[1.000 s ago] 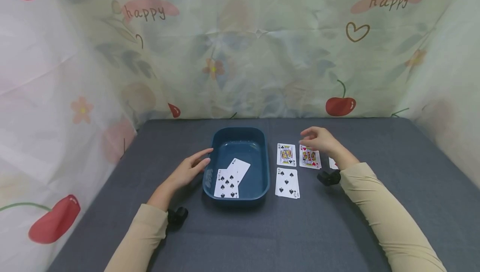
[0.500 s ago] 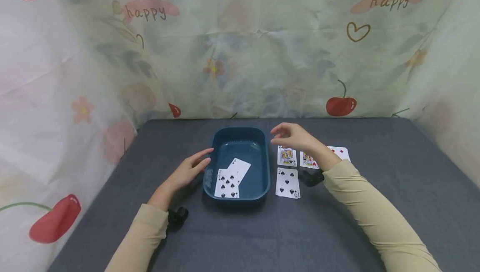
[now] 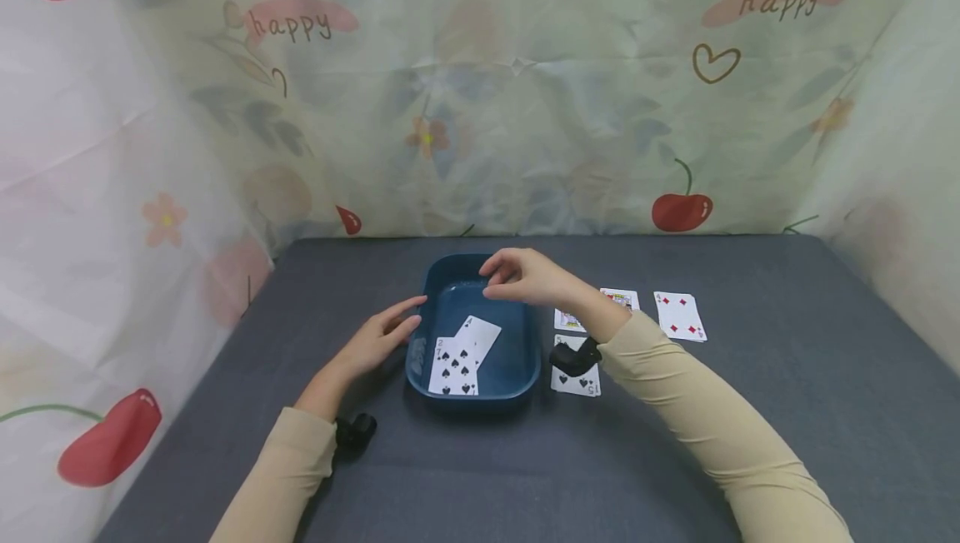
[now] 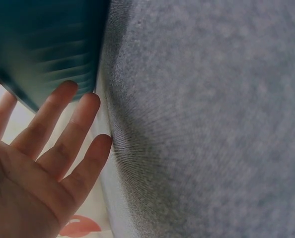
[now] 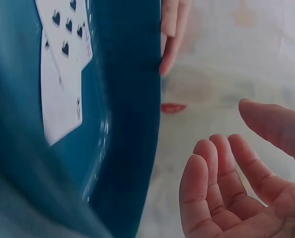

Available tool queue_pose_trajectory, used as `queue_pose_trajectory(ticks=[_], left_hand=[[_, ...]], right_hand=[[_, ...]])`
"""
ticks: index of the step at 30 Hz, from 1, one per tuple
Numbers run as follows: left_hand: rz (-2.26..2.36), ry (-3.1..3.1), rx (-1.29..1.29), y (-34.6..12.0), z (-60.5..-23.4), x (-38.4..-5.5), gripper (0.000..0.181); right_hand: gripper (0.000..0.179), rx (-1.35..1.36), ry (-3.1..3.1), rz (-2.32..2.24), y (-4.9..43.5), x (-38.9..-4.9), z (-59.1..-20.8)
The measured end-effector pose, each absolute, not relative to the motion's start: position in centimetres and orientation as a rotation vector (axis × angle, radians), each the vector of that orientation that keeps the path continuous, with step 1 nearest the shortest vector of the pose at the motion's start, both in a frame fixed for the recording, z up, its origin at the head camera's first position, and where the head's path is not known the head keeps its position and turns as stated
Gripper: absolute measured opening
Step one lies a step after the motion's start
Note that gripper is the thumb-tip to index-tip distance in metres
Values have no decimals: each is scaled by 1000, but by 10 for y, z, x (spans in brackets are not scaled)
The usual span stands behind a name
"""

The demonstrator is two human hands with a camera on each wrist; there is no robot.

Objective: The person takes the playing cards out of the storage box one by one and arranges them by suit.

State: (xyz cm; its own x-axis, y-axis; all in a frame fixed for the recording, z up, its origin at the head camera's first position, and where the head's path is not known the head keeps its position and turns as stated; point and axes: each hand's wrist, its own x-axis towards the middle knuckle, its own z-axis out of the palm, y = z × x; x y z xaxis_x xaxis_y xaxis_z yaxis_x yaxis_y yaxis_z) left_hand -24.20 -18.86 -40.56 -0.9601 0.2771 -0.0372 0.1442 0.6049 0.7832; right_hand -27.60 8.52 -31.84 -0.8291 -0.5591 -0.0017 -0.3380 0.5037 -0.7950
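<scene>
A dark blue tray [image 3: 472,400] stands on the table with several playing cards lying inside, a seven of spades [image 3: 453,372] and an ace [image 3: 483,333] among them. My left hand [image 3: 375,343] is at the tray's left side, fingers extended. In the left wrist view its fingertips [image 4: 65,89] overlap the tray wall. Over the far right part of the tray hovers my right hand [image 3: 531,276]. The right wrist view shows its fingers [image 5: 193,186] loosely bent, the thumb apart, and nothing held.
Right of the tray lie card piles: a face card [image 3: 567,321] and a five of spades [image 3: 573,383], partly covered by the right arm and wrist camera, another face card [image 3: 621,297], and a four of diamonds [image 3: 681,316]. A patterned curtain [image 3: 517,151] hangs behind the table.
My right hand has moved left, from above the face cards to over the tray, uncovering the four of diamonds. My left hand and the cards have stayed put.
</scene>
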Motion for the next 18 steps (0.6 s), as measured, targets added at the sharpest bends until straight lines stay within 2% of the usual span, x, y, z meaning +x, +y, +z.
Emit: queue_pose_trajectory(ticks=[9, 18], left_hand=[[1295, 2644, 360, -190, -406, -243, 48], [1288, 2652, 345, -189, -405, -243, 48]], right_hand=[[34, -878, 2483, -1097, 50, -279, -331], [31, -779, 2429, -998, 29, -290, -347]])
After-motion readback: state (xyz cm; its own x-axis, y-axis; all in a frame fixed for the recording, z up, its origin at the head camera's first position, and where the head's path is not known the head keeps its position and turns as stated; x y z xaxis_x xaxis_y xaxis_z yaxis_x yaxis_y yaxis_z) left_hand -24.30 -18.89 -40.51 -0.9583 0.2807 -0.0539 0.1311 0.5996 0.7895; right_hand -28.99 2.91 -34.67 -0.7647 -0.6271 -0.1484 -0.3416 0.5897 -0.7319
